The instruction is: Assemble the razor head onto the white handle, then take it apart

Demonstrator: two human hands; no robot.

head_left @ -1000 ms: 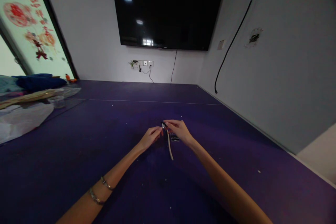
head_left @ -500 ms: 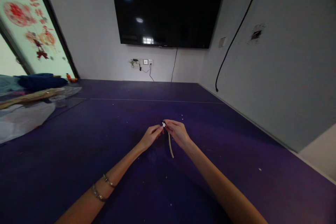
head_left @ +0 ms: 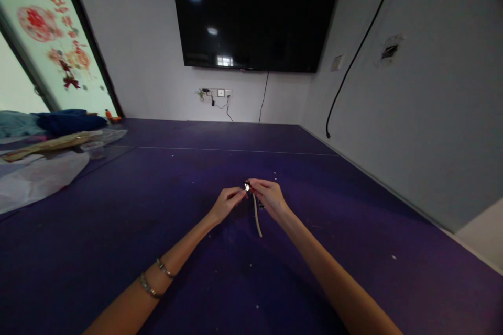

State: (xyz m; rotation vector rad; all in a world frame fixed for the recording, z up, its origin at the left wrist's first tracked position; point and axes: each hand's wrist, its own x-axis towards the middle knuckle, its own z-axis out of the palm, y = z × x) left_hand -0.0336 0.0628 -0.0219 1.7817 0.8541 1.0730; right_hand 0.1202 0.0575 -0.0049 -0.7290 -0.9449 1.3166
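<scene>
Both my hands meet over the middle of a dark purple surface [head_left: 157, 209]. Between the fingertips is a small shiny, whitish piece [head_left: 247, 187] with a dark part beside it; its kind is too small to make out. My left hand [head_left: 228, 203] pinches it from the left, my right hand [head_left: 269, 196] from the right. A thin beige strip, like a cord or tube [head_left: 257, 217], hangs or lies below the right fingers, its upper end hidden by them. Something small and dark [head_left: 261, 204] shows beside the right palm.
At the left lie a blue cloth [head_left: 73, 121], a long tan piece [head_left: 55, 145] and clear plastic sheeting [head_left: 47, 175]. Small white specks dot the surface. Ahead, a television [head_left: 255, 10] hangs above wall sockets [head_left: 220, 93]; a black cable [head_left: 356, 55] dangles at the right.
The whole view has shifted slightly, so the room sits a little further right. The piece between my fingers shines brighter. Both hands keep their pinch.
</scene>
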